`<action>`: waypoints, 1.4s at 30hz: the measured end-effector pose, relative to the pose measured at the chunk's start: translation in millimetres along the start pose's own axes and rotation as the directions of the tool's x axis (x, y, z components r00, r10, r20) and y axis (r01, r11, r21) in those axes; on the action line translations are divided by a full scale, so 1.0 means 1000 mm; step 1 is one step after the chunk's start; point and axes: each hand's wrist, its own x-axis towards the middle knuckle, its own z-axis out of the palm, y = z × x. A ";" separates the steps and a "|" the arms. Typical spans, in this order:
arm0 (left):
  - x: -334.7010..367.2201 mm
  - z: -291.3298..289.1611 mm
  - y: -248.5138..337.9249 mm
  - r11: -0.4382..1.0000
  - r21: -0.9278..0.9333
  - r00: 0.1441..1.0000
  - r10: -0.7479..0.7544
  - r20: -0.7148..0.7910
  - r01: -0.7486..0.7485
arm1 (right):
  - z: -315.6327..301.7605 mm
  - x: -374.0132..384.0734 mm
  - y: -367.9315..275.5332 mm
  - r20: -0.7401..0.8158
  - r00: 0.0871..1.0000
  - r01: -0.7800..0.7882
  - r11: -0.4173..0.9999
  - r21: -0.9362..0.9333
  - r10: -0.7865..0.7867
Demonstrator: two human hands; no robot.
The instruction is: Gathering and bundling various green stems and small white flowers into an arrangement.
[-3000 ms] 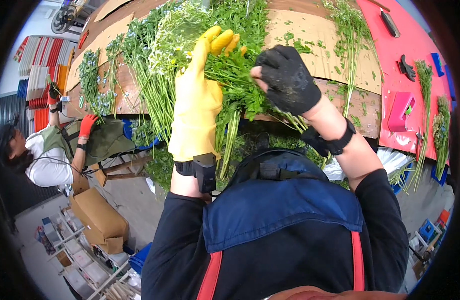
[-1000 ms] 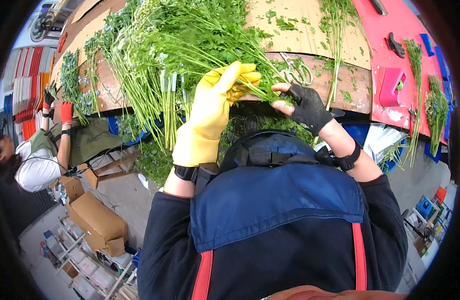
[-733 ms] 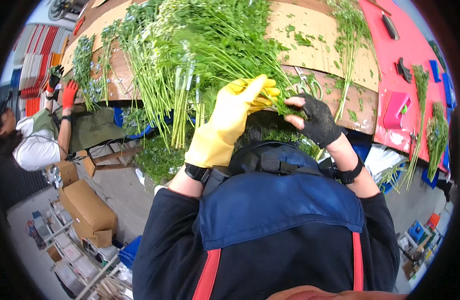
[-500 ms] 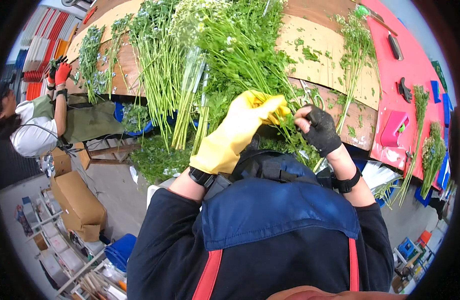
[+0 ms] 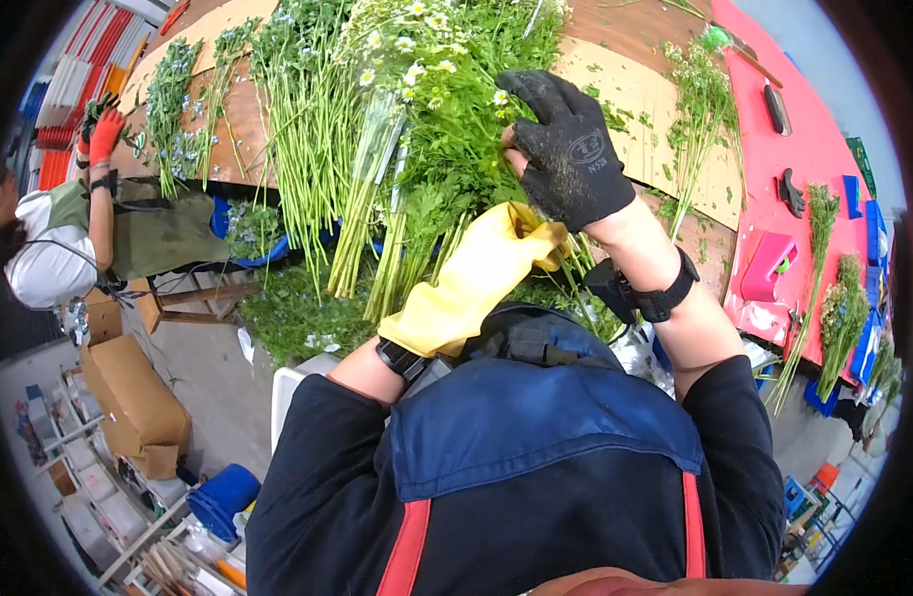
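My left hand [image 5: 491, 263], in a long yellow rubber glove, is closed around thin green stems [image 5: 576, 278] whose lower ends hang toward my lap. Above it, my right hand [image 5: 568, 149] wears a black glove that leaves the thumb tip bare. Its fingers reach left over the leafy tops, apart from the thumb, and I see nothing gripped in them. White daisy-like flowers [image 5: 414, 72] with feathery green leaves lie just beyond both hands. What lies under the right palm is hidden.
Long-stemmed bunches [image 5: 312, 164] cover the table's left side. Cardboard [image 5: 625, 74] lies to the right, with a sparse bunch [image 5: 703, 104]. On the red surface are a knife [image 5: 777, 109], a black glove [image 5: 791, 194] and a pink holder [image 5: 769, 266]. At left, a person [image 5: 64, 233] wears red gloves.
My right hand has risen from beside the left hand to above it, its fingers opening from a curl. The left hand keeps its hold and has shifted slightly down. More daisy-like blooms now show.
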 end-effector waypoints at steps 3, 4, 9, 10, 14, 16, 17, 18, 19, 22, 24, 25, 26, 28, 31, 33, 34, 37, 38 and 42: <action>-0.003 -0.002 0.008 1.000 0.013 1.000 0.012 -0.020 -0.011 | 0.011 -0.003 0.006 -0.108 0.994 -0.003 0.985 0.172 0.022; -0.004 -0.003 0.012 1.000 0.028 0.999 0.011 -0.031 -0.010 | 0.016 -0.006 0.007 -0.138 0.989 -0.019 0.963 0.269 0.058; -0.007 -0.002 0.029 0.993 0.119 0.999 0.008 -0.045 -0.003 | 0.029 -0.007 -0.001 -0.153 0.843 -0.292 0.678 0.675 0.515; -0.008 -0.001 0.029 0.981 0.191 0.999 -0.025 -0.022 0.028 | 0.026 -0.002 -0.003 -0.179 0.824 -0.185 0.554 0.812 0.538; -0.010 -0.003 0.017 0.979 0.192 0.998 -0.067 -0.015 0.069 | -0.008 0.019 0.006 -0.252 0.940 -0.069 0.851 0.521 0.231; -0.009 -0.005 0.009 0.992 0.122 1.000 -0.029 -0.003 0.030 | -0.019 0.018 0.002 -0.146 0.985 0.123 0.965 0.233 -0.090; -0.008 -0.007 0.006 0.994 0.104 1.000 -0.022 0.013 0.020 | -0.019 0.014 -0.003 -0.031 0.994 0.110 0.983 0.150 -0.106; -0.008 -0.008 0.003 0.996 0.086 1.000 -0.021 0.015 0.020 | -0.015 0.009 -0.010 0.011 0.994 0.107 0.994 0.010 -0.107; -0.008 -0.009 0.001 0.987 0.161 0.999 0.003 0.039 -0.009 | -0.009 0.006 -0.014 -0.025 0.996 0.092 0.996 0.016 -0.091; -0.007 -0.009 0.000 0.983 0.183 0.999 -0.029 0.032 0.023 | 0.003 0.000 -0.017 -0.065 0.995 0.084 0.992 0.095 -0.078; -0.009 -0.008 0.002 0.992 0.128 0.998 -0.010 0.055 0.003 | 0.006 0.002 -0.015 -0.150 0.989 0.055 0.946 0.320 -0.007; -0.010 -0.008 0.003 0.983 0.179 0.997 -0.045 0.055 0.035 | 0.004 0.003 -0.014 -0.228 0.971 0.037 0.907 0.419 0.066; -0.011 -0.007 0.004 0.977 0.210 0.997 -0.051 0.053 0.039 | 0.003 0.007 -0.013 -0.228 0.942 -0.053 0.782 0.621 0.245; -0.013 -0.006 0.005 0.966 0.248 0.992 -0.098 0.077 0.076 | -0.012 0.009 -0.010 -0.165 0.915 -0.180 0.739 0.649 0.367; -0.016 -0.006 0.004 0.982 0.178 0.997 -0.067 0.043 0.059 | -0.024 0.007 -0.013 -0.041 0.999 0.031 0.941 0.337 -0.018; -0.016 -0.006 0.003 0.985 0.167 0.997 -0.055 0.051 0.045 | -0.022 0.000 -0.017 0.095 0.993 0.054 0.990 0.128 -0.066; -0.016 -0.006 0.003 0.974 0.225 0.998 -0.048 0.050 0.035 | -0.017 -0.003 -0.018 0.066 0.998 0.015 0.997 0.081 -0.021; -0.016 -0.005 0.002 0.942 0.336 1.000 -0.024 0.000 0.022 | -0.001 -0.007 -0.013 -0.051 0.995 -0.084 0.996 0.014 0.084; -0.015 -0.004 0.003 0.937 0.346 0.999 -0.044 0.002 0.040 | 0.004 -0.008 -0.011 -0.036 0.994 -0.098 0.992 0.083 0.101; -0.016 -0.002 0.006 0.934 0.347 0.995 -0.092 0.022 0.079 | 0.008 -0.008 -0.007 0.018 0.986 -0.167 0.960 0.226 0.167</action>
